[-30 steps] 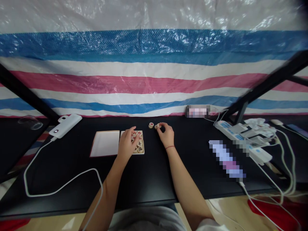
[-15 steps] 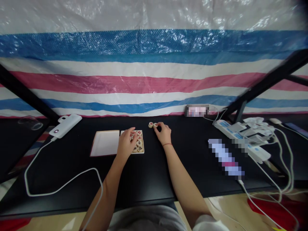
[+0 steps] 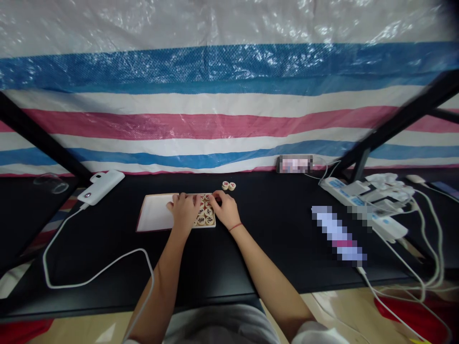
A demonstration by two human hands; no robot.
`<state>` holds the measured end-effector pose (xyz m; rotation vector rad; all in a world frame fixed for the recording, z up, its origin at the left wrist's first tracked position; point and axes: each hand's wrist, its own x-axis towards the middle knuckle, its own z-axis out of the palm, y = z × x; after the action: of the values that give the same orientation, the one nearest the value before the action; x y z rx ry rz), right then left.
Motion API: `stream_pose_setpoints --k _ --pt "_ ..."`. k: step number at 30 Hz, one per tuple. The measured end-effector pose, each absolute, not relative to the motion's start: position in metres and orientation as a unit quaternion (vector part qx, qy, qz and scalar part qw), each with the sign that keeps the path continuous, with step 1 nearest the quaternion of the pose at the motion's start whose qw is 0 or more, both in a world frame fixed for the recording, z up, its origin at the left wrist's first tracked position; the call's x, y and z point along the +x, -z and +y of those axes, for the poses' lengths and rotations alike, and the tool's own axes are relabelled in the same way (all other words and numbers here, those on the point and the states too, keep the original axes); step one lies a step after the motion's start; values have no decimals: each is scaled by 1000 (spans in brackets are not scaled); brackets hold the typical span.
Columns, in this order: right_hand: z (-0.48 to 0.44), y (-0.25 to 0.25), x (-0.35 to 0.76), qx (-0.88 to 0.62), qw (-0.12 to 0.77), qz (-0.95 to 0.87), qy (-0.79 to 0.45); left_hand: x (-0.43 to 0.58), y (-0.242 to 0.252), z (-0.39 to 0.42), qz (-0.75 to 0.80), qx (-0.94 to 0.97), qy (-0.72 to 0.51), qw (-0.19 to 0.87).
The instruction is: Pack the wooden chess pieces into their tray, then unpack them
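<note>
A shallow white-rimmed box [image 3: 204, 227] holds round Chinese chess pieces [image 3: 201, 211] marked in red and black. My left hand [image 3: 184, 212] is over the box's left part, hiding some pieces, its fingers apart and the little finger out to the left. At the far right corner of the box, my right hand [image 3: 226, 210] has thumb and forefinger parted next to the end pieces. I cannot tell whether it touches one. Beyond the box, a small stack of pieces [image 3: 225, 185] stands beside another red-marked piece [image 3: 232, 186] on the black table [image 3: 215, 267].
The open lid [image 3: 154, 212] lies left of the box. A white power bank [image 3: 102, 187] with a cable is at the left. To the right are a blurred phone [image 3: 339, 236], another blurred device [image 3: 296, 164] and a power strip [image 3: 366, 208] with plugs and cables.
My right hand has let go of the piece beside the stack and moved left and nearer to the box. My left hand has shifted slightly left, uncovering more pieces.
</note>
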<state>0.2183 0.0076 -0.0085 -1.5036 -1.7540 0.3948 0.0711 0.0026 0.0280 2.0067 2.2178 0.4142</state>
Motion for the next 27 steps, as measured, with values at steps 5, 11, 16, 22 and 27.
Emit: stream_pose_setpoints --k 5,11,16,22,27 --pt "7 9 216 -588 394 -685 -176 79 -27 4 722 676 -137 62" --pt "6 7 217 -590 392 -679 -193 79 -24 5 711 670 -184 105" --pt "3 1 214 -566 441 -684 -130 76 -27 5 696 646 -294 103" --pt "-3 -5 213 -491 463 -727 -129 78 -26 -3 636 586 -424 269" --pt "-2 -7 213 -495 492 -705 -127 79 -19 -1 592 457 -527 404"
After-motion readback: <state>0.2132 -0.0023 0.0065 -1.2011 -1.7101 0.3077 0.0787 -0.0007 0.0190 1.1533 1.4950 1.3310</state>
